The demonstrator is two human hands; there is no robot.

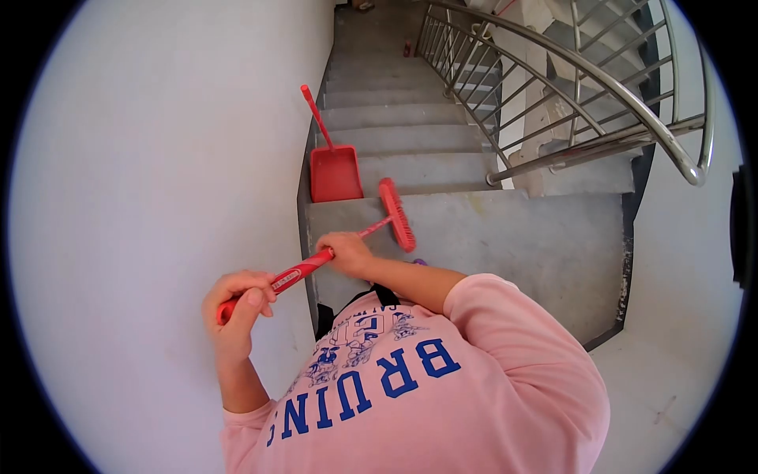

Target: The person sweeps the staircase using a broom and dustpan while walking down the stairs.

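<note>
A red broom (294, 275) slants across in front of my body. My left hand (238, 306) is closed around the top end of its handle. Lower on the same handle my right hand (347, 253) is wrapped. The bristled broom head (397, 215) is over the grey landing floor, close to the edge of the top step; whether it touches the floor I cannot tell. Beyond it, a red dustpan (336, 175) stands beside the left wall, its long handle (317, 114) tilted up toward the wall.
Grey concrete stairs (403, 141) descend ahead from the landing (521, 253). A white wall (158, 174) runs along the left. A metal railing (600, 75) curves along the right side. Farther down, a small red object (407, 48) stands near the railing's foot.
</note>
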